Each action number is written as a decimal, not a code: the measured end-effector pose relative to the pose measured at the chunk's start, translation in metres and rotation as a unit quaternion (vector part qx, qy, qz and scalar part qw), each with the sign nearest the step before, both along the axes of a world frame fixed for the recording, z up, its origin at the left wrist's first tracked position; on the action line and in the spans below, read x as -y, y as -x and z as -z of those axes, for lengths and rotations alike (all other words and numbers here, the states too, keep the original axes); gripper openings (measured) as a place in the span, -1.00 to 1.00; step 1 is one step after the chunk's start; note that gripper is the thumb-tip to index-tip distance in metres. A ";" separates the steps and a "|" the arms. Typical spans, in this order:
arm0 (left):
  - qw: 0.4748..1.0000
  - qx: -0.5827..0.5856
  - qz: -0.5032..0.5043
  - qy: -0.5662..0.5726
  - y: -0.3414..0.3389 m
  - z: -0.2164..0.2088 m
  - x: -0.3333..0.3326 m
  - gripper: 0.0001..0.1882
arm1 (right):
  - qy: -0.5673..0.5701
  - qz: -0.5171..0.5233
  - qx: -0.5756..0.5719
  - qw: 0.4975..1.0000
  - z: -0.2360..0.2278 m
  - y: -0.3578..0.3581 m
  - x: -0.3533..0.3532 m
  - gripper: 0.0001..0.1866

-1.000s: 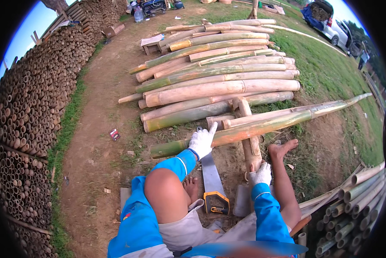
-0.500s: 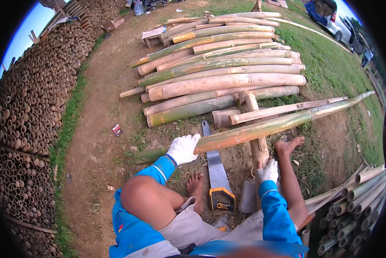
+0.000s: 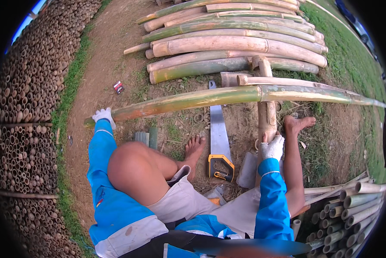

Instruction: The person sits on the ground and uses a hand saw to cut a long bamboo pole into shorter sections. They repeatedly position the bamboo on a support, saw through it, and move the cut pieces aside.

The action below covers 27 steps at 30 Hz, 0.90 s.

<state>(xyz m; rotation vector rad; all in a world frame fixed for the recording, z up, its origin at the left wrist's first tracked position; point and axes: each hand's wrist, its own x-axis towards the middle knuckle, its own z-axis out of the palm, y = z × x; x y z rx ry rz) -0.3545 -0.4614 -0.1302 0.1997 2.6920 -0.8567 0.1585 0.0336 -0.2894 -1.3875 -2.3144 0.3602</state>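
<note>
A long green and orange-streaked bamboo pole [image 3: 188, 99] lies crosswise in front of me, resting over a pale upright post [image 3: 268, 116]. My left hand [image 3: 103, 117], in a white glove, is closed around the pole near its left end, with the arm stretched out. My right hand [image 3: 272, 147], gloved with bare fingertips showing, grips the post below the pole. Between my feet a handsaw [image 3: 219, 129] lies on the ground, its black and yellow handle toward me and the blade's far part passing under the pole.
Several thick bamboo poles [image 3: 227, 44] lie in a stack ahead. A thinner split bamboo length [image 3: 287, 81] rests just beyond the held pole. Cut bamboo is piled high at left [image 3: 25, 94], with more bundled tubes [image 3: 352, 210] at lower right. A grey block [image 3: 246, 170] sits beside the saw.
The bamboo pole has slid to the left, and my left hand has moved out left with it. My right hand stays on the post. The view has tilted downward.
</note>
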 end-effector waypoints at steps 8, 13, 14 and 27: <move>0.832 0.186 0.373 -0.366 -0.060 -0.014 -0.207 0.21 | 0.050 -0.010 0.021 0.998 0.007 0.004 -0.013 -0.21; 0.795 0.182 0.469 -0.338 -0.149 0.024 -0.337 0.07 | 0.039 -0.011 0.001 0.999 0.011 0.001 -0.016 -0.27; 0.779 0.156 0.469 -0.385 -0.160 0.033 -0.346 0.00 | 0.048 -0.019 -0.008 0.999 0.012 0.000 -0.018 -0.27; 0.753 0.222 0.455 -0.421 -0.139 0.035 -0.318 -0.32 | 0.062 -0.031 -0.026 0.997 0.018 -0.007 -0.022 -0.22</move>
